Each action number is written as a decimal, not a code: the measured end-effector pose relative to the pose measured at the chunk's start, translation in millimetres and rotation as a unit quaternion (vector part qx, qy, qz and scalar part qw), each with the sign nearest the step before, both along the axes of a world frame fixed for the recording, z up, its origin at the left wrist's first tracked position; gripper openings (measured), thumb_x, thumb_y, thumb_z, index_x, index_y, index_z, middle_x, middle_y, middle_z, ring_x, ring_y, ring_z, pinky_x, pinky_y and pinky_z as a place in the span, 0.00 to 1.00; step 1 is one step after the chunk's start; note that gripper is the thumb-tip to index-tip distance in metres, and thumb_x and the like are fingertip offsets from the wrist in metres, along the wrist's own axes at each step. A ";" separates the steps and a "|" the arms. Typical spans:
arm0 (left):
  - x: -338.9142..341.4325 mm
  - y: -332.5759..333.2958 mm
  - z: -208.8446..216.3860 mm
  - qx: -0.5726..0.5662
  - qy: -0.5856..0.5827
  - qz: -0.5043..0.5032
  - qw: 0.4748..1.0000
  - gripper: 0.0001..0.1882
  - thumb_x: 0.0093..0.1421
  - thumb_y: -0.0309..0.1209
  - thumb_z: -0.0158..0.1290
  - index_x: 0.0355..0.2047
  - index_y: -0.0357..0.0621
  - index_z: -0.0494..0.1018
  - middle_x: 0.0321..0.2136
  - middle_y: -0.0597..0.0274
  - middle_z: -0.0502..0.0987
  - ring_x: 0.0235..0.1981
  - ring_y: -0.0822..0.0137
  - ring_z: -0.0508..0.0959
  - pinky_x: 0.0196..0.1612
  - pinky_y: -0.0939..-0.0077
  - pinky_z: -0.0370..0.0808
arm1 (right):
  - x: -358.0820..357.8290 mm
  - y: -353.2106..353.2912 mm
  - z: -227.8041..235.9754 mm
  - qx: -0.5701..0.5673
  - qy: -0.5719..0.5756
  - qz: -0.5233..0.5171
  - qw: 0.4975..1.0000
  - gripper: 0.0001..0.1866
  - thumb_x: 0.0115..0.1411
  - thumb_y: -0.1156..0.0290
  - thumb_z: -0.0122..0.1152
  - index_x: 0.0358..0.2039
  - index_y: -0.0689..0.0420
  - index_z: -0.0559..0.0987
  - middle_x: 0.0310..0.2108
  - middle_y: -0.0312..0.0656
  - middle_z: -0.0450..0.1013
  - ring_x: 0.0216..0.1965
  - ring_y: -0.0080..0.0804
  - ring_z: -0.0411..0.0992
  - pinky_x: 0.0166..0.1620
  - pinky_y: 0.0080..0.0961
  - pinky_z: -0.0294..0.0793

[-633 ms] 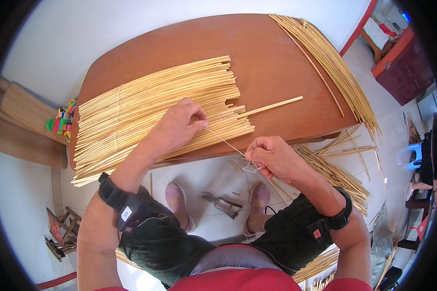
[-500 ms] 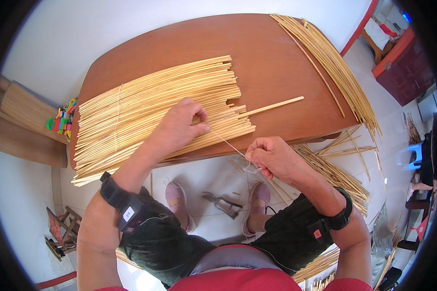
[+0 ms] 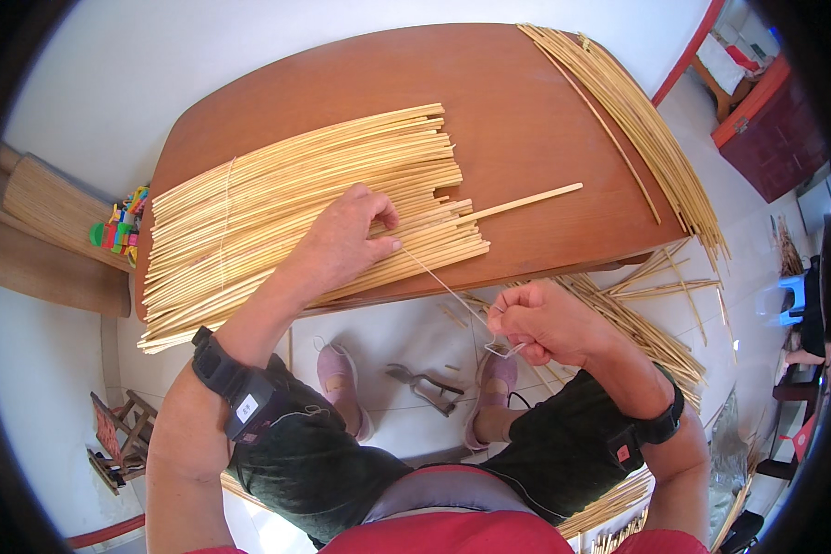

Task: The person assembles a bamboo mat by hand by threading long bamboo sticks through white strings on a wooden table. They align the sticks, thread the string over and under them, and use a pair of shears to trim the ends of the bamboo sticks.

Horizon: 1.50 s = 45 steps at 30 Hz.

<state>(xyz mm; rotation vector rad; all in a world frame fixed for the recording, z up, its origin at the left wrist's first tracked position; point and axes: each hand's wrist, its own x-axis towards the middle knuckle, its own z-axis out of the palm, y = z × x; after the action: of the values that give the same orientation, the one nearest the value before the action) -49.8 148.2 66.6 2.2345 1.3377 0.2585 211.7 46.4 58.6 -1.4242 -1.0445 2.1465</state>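
Observation:
A mat of thin straw-coloured sticks [image 3: 295,194] lies on the brown table, with a string [image 3: 224,222] running across its left part. My left hand [image 3: 351,231] rests on the right part of the mat, thumb and fingers pressed at the sticks where a white cord [image 3: 443,283] comes out; what exactly they pinch is hidden. One longer stick [image 3: 526,199] juts out to the right beyond the others. Off the table's front edge, my right hand [image 3: 540,321] is closed on the cord, which runs taut between both hands. A loose loop hangs under its fingers.
More long sticks [image 3: 628,120] lie along the right side of the table [image 3: 342,78]. Loose sticks [image 3: 637,332] are heaped on the floor below. Pruning shears [image 3: 425,386] lie between my feet. Colourful toy blocks [image 3: 118,229] stand beyond the table's left end.
My right hand has moved right and slightly down, drawing out a longer stretch of cord. The left hand stays in place on the sticks.

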 end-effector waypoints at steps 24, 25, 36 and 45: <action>2.6 1.5 5.7 -0.034 0.000 0.024 0.999 0.14 0.53 0.33 0.60 0.37 0.39 0.73 0.37 0.52 0.72 0.41 0.55 0.74 0.47 0.64 0.71 | 2.9 -5.1 -8.9 0.004 0.054 -0.040 0.998 0.06 0.62 0.70 0.53 0.31 0.59 0.72 0.18 0.30 0.62 0.16 0.16 0.59 0.18 0.15 0.59; 2.7 1.9 5.4 -0.034 -0.001 0.024 0.999 0.14 0.53 0.33 0.60 0.37 0.39 0.73 0.37 0.52 0.72 0.41 0.55 0.74 0.47 0.64 0.71 | 3.5 -5.6 -8.0 0.004 0.054 -0.041 0.998 0.06 0.62 0.70 0.53 0.31 0.59 0.72 0.18 0.30 0.62 0.16 0.16 0.59 0.18 0.15 0.59; -6.7 0.3 -0.8 -0.034 -0.035 0.024 0.999 0.13 0.55 0.31 0.58 0.39 0.38 0.73 0.37 0.57 0.73 0.32 0.69 0.75 0.36 0.74 0.74 | -9.4 -19.1 12.3 0.110 0.079 0.033 0.990 0.07 0.63 0.69 0.54 0.33 0.59 0.71 0.19 0.30 0.63 0.15 0.15 0.61 0.19 0.18 0.66; -7.6 -56.1 41.2 -0.304 -0.155 0.176 0.923 0.15 0.62 0.37 0.53 0.39 0.35 0.74 0.29 0.57 0.77 0.18 0.72 0.76 0.23 0.82 0.74 | -33.7 -31.0 18.6 0.231 -0.032 0.091 0.968 0.09 0.62 0.68 0.55 0.33 0.62 0.71 0.18 0.34 0.66 0.16 0.18 0.66 0.20 0.21 0.66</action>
<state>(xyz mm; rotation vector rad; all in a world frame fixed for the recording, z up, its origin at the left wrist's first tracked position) -57.3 92.1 107.7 1.3759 1.3955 0.2650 178.0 15.3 77.2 -1.2165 -1.6258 1.8082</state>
